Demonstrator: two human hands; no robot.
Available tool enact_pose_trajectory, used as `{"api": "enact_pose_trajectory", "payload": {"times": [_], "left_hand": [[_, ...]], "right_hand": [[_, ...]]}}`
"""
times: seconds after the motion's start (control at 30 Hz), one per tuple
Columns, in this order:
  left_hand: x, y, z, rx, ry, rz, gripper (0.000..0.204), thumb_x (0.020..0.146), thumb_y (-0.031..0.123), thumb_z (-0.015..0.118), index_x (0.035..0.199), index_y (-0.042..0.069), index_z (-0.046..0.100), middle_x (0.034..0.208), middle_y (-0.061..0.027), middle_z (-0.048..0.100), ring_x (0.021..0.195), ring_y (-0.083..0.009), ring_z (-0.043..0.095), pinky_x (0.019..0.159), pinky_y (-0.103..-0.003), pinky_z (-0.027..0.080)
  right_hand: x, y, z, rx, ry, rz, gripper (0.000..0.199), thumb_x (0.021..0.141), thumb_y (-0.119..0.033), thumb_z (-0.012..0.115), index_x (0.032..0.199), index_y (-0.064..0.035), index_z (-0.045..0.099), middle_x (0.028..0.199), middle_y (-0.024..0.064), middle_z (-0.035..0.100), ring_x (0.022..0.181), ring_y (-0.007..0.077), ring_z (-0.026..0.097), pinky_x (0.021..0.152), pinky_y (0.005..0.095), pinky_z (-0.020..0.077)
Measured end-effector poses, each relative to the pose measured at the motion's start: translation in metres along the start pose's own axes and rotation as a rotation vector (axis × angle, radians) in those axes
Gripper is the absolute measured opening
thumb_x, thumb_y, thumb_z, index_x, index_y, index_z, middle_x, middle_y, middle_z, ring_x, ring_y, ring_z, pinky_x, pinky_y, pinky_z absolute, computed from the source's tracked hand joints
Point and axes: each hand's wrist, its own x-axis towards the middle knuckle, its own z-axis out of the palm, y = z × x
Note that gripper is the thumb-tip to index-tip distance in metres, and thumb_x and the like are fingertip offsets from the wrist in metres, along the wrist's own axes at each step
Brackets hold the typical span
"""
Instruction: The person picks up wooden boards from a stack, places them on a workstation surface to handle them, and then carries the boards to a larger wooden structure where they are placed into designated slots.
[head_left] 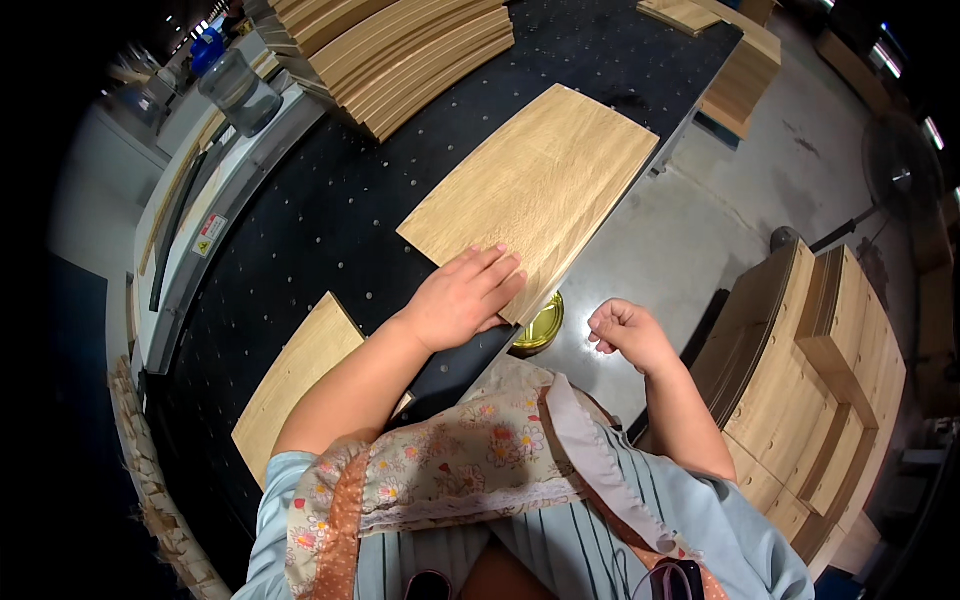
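Note:
A light wood-grain board point(545, 170) lies flat on the black table point(330, 215), along its right edge. My left hand point(468, 295) rests on the board's near end, its fingers stretched over the top face. The thumb is partly hidden at the board's near edge. My right hand point(632, 335) hangs in the air to the right of the table, apart from the board. Its fingers are curled in, and whatever they hold, if anything, is hidden. Beside my left forearm lies a second wood-grain board point(300, 380), partly covered by the arm.
Stacked boards point(400, 55) stand at the table's far left. A clear jug point(240, 95) sits on the machine rail at left. A gold round tin point(541, 328) shows below the table edge. Stacked wood panels point(800, 400) stand right, near a fan point(900, 178).

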Motion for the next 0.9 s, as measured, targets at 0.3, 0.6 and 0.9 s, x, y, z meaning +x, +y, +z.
{"api": "enact_pose_trajectory", "payload": {"times": [0.3,0.6,0.9], "left_hand": [[-0.006,-0.004,-0.002,0.097,0.113,0.155,0.042,0.075,0.026,0.058,0.111,0.005,0.057,0.121,-0.009,0.051,0.115,-0.0319,0.047,0.09,-0.043,0.046],[-0.022,0.009,-0.008,0.086,0.098,0.191,0.035,0.075,0.02,0.057,0.107,0.005,0.059,0.114,-0.009,0.056,0.112,-0.0315,0.049,0.089,-0.043,0.046],[-0.035,0.02,-0.045,0.011,0.144,0.173,0.031,0.075,0.017,0.055,0.104,0.006,0.061,0.111,-0.0093,0.058,0.107,-0.0312,0.053,0.092,-0.043,0.045]], "right_hand": [[0.017,-0.013,0.007,0.158,-0.02,-0.117,0.009,0.084,-0.012,0.06,0.083,-0.0025,0.058,0.074,0.0059,0.061,0.061,0.0098,0.055,0.056,0.0223,0.0456],[0.025,-0.042,0.015,0.419,0.071,-0.07,0.021,0.09,-0.025,0.053,0.095,-0.0053,0.054,0.078,0.0056,0.06,0.064,0.0129,0.057,0.056,0.0239,0.0467],[0.03,-0.059,0.023,0.765,0.12,-0.123,0.026,0.091,-0.026,0.049,0.104,-0.0042,0.048,0.088,0.01,0.063,0.074,0.0184,0.064,0.058,0.028,0.0541]]}}
